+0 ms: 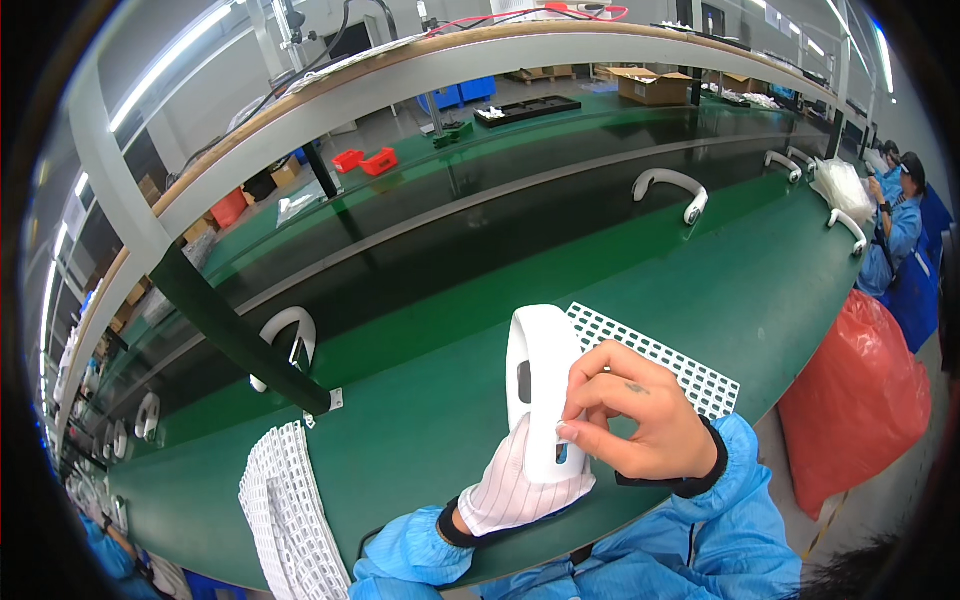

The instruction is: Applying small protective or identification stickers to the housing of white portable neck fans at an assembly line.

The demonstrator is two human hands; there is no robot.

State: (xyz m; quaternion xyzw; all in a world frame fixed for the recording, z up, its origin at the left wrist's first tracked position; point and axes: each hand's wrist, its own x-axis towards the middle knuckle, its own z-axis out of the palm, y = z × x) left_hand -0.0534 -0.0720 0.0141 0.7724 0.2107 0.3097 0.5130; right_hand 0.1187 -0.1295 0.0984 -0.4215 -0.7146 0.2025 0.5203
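Note:
A white curved plastic housing (547, 370) stands up in front of me, with a dark oval opening in its side and a small slot near its lower end. My left hand (525, 485), in a white striped glove, is wrapped round its lower part. Bare, my right hand (640, 410) pinches thumb and forefinger together against the housing's right edge, just above the slot. What lies between those fingertips is too small to make out. Partly behind the right hand lies a white sheet (650, 350) with rows of small rectangular openings.
A stack of similar white sheets (285, 500) lies on the green table (420, 440) at left. Beside it rises a dark post (240, 335). Other curved white parts (672, 180) rest on the dark belt beyond. A red bag (850, 400) stands right; co-workers sit far right.

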